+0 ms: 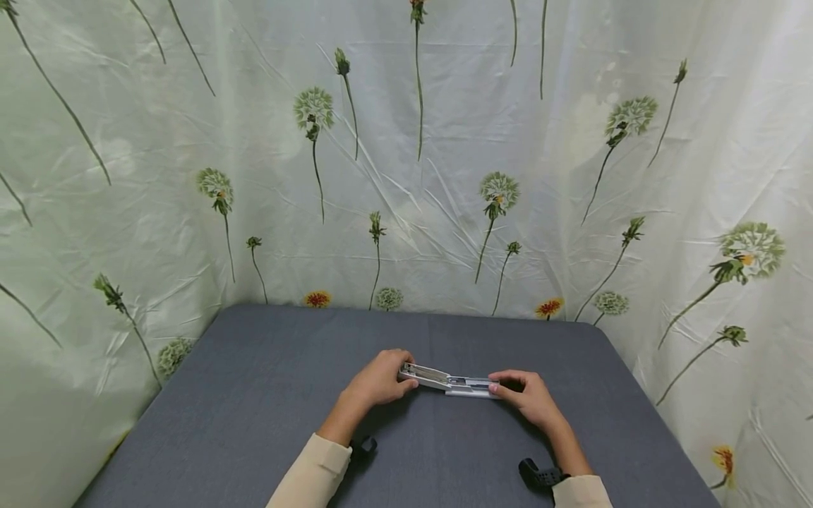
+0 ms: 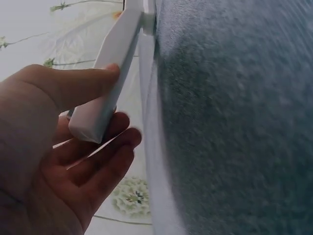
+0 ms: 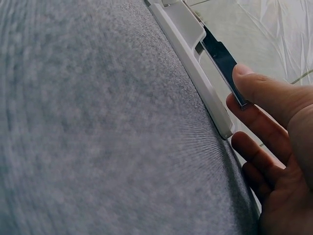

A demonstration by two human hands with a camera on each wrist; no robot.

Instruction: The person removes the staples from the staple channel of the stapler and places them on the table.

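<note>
Head view: opened white plastic stapler [image 1: 449, 385] on grey fabric-covered bench [image 1: 286, 416].
Left hand [image 1: 379, 379] pinches tilted cover [image 2: 115, 49]; right hand [image 1: 535, 401] pinches slim metal strip [image 3: 222, 59].

a white stapler [image 1: 440, 382] lies open, one half tilted.

Plain cream sleeves [image 1: 310, 474] end in cuffs [image 1: 334, 453], with a black wristband [image 1: 538, 475] showing beside each one.
</note>
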